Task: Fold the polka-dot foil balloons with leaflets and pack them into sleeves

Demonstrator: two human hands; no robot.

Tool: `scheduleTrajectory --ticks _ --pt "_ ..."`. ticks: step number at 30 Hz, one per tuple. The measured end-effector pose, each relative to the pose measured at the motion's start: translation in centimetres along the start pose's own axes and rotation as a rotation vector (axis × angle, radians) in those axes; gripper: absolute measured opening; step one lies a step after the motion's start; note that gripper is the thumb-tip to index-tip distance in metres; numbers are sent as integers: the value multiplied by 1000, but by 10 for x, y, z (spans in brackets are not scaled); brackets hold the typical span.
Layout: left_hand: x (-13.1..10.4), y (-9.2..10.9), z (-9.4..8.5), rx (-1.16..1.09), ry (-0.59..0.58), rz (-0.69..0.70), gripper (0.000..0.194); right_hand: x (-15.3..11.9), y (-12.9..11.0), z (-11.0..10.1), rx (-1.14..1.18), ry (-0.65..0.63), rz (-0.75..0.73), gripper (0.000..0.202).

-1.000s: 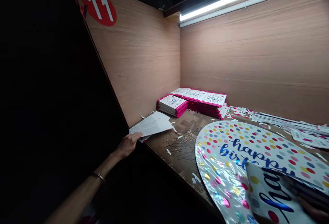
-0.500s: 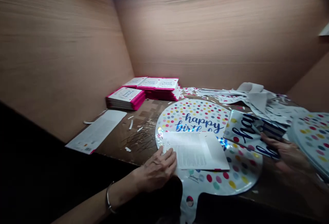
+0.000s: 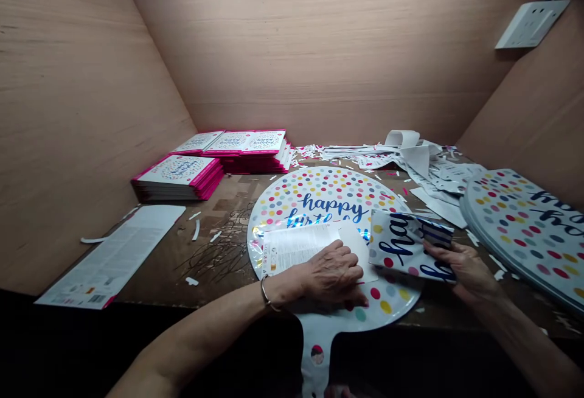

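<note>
A round, flat foil balloon [image 3: 319, 188] with coloured dots and "happy birthday" lettering lies before me, its tail over the table's front edge. On it rests a white printed card [image 3: 292, 247], text side up. My left hand [image 3: 336, 275] is over the card's lower right part with its fingers curled together at the card; the fingertips are partly hidden. A folded foil balloon [image 3: 396, 244] with large blue letters is pinched at its right end by my right hand [image 3: 460, 264]. Its left end hovers at or just over the card's right edge; contact is unclear.
Several stacks of pink-edged packs [image 3: 176, 170] stand at the back left. A loose printed card [image 3: 112, 258] lies at the left edge. Paper strips and scraps [image 3: 410, 157] cover the back right, beside a pile of flat balloons [image 3: 524, 221]. A power socket [image 3: 531, 24] hangs on the right wall.
My left hand has moved right, from the card's left edge to its lower right part. My right hand keeps the folded balloon, now nearer the card. The view has turned to the right.
</note>
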State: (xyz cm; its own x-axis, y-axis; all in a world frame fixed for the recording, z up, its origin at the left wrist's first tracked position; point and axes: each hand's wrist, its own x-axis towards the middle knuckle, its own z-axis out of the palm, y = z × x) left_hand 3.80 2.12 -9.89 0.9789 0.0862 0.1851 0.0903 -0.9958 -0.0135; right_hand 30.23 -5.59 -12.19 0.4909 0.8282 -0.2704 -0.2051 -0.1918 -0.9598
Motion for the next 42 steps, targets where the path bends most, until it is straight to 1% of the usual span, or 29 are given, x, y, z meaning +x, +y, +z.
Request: scheduleTrajectory --ticks 3,6,9,12,16,23,27,32,38,42 --pt "2 -1 -1 1 18 -14 39 -2 -3 7 2 20 50 27" --pt "9 -3 -1 0 28 13 36 0 -5 10 7 28 41 27" --pt "14 -4 5 3 47 36 36 1 -6 9 30 59 54 27" --pt "15 -3 9 -12 79 17 36 1 -4 6 52 77 82 27" --pt "16 -3 9 -36 95 4 39 1 -3 4 42 71 64 25" --pt "22 -4 6 -97 61 -25 46 2 -3 8 -6 42 40 26" --pt "22 -3 3 -112 46 -38 41 1 -8 11 -30 33 84 23" --pt "21 -1 5 -75 65 -46 40 1 -23 16 -87 -65 134 30" --pt "19 -1 9 -59 143 24 42 4 -42 26 -250 -264 131 36" --pt "18 0 7 -44 198 52 38 10 -46 35 -330 -315 125 33"
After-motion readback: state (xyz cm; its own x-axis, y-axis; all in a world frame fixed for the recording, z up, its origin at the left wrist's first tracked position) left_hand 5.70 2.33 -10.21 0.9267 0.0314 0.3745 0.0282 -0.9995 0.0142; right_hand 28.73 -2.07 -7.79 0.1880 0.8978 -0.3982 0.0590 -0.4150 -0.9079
